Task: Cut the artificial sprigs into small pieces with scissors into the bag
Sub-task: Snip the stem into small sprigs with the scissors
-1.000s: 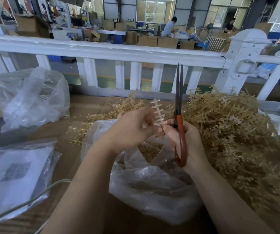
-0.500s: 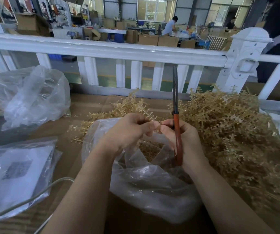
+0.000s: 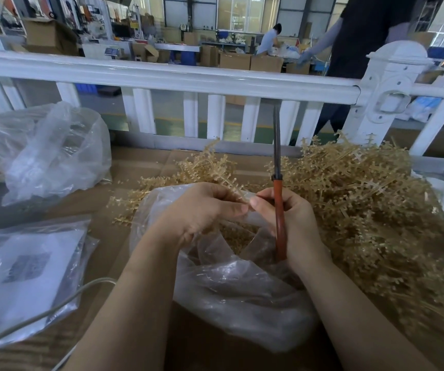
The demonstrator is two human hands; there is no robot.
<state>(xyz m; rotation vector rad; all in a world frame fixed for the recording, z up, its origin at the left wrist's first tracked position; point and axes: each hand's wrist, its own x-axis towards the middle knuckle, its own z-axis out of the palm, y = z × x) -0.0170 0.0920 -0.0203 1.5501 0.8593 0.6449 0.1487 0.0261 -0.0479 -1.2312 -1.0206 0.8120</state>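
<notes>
A clear plastic bag (image 3: 231,298) lies open in front of me, with small tan cut pieces (image 3: 238,236) inside. My left hand (image 3: 202,210) pinches a short bit of tan sprig above the bag's mouth, fingertips touching those of my right hand (image 3: 293,223). That right hand grips red-handled scissors (image 3: 278,183), blades closed and pointing straight up. A big heap of tan artificial sprigs (image 3: 370,204) covers the table to the right and behind the bag.
A white railing (image 3: 167,79) runs along the table's far edge. Two clear bags lie left: one crumpled (image 3: 52,151), one over white paper (image 3: 25,274). A grey cable (image 3: 55,309) crosses the near left. A person in dark clothes (image 3: 360,36) stands behind the railing.
The pale comb-like sprig that stood upright between my hands is gone from view. The scissor blades have closed and both hands sank slightly. A person walked in behind the railing.
</notes>
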